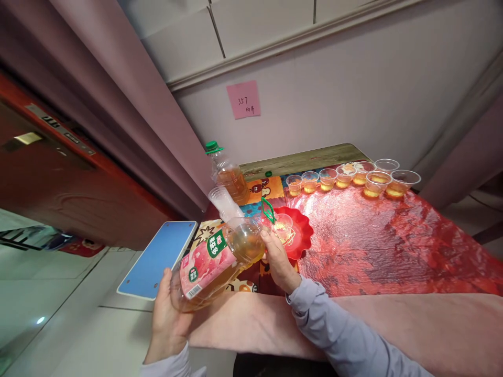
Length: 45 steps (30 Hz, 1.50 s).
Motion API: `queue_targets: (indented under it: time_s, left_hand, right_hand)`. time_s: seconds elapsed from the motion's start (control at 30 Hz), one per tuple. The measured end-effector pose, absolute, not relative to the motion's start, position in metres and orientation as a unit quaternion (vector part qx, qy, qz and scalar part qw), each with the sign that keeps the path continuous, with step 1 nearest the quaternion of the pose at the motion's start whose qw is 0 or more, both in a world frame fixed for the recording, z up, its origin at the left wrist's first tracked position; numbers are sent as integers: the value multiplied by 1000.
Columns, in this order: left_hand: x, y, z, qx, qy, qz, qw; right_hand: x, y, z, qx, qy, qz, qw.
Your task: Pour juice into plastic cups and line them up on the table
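A large juice bottle (210,262) with a pink label and a green handle ring lies tilted between my hands, its neck towards the upper right. My left hand (168,309) supports its base from below. Near the neck, the fingers of my right hand (278,262) are wrapped round the bottle. Beneath the bottle's mouth is a red scalloped tray (305,235) holding a clear plastic cup (283,226). Whether liquid is flowing from the mouth I cannot tell. Close behind the bottle, a stack of clear cups (225,203) lies leaning.
Another juice bottle (231,178) with a green cap stands at the back left. Several clear cups (328,179) with yellow liquid line the back of the red-covered table (353,246). A loose green cap (269,173) lies behind. A blue stool (157,256) is at the left.
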<state>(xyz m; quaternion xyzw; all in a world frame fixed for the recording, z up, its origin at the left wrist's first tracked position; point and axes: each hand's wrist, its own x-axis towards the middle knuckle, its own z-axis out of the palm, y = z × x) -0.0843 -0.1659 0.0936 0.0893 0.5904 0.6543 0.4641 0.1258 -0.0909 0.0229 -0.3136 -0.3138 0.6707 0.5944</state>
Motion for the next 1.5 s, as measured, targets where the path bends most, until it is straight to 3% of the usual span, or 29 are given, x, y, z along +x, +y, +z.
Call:
queue_targets:
  time_s: [1.5]
  left_hand:
    - [-93, -173, 107, 82, 568, 666, 477]
  right_hand:
    - [123, -94, 26, -281, -232, 727, 583]
